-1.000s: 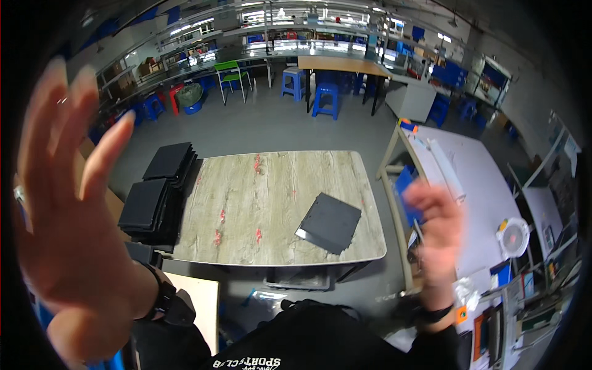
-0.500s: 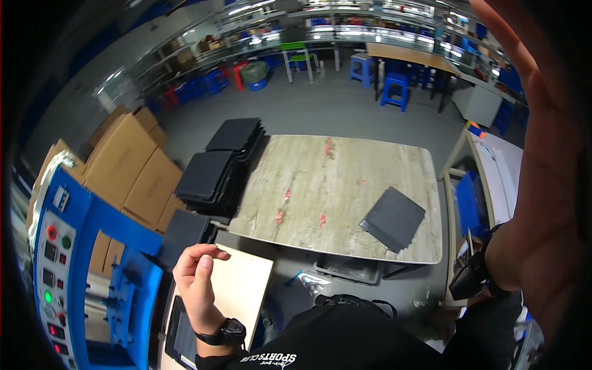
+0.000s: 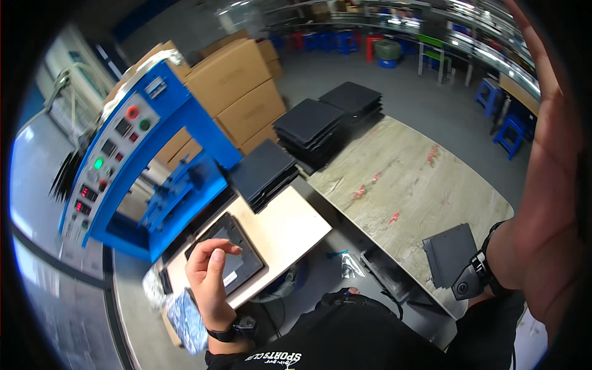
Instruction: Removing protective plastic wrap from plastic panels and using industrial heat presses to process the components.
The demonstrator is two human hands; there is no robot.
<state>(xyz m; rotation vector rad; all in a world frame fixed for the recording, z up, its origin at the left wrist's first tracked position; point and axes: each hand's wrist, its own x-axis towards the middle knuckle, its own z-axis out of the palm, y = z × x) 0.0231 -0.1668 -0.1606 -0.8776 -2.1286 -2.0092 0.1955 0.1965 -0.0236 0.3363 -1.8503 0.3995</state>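
Note:
My left hand (image 3: 209, 280) is loosely curled with the thumb apart from the fingertips, and nothing shows in it. It appears over a black rectangular case-like piece (image 3: 250, 262) with a greyish middle, on a pale wooden worktop (image 3: 299, 219); whether they touch I cannot tell. My right hand (image 3: 552, 148) is raised very near the camera at the right edge, a finger stretched upward and part of it cut off. Both wrists wear dark watches. Below the right hand, a dark flat panel (image 3: 449, 253) lies on the wood-patterned table (image 3: 401, 166).
At the left stands a blue press machine (image 3: 203, 139) with buttons and a lit green lamp. Stacks of black flat panels (image 3: 308, 123) stand between the worktop and table. Cardboard boxes (image 3: 234, 77) are piled behind. Blue stools (image 3: 509, 135) stand far right.
The view has swung left, so the press, worktop and panel stacks sit further right in the picture. The black piece on the worktop now shows more fully. Both hands keep about the same pose.

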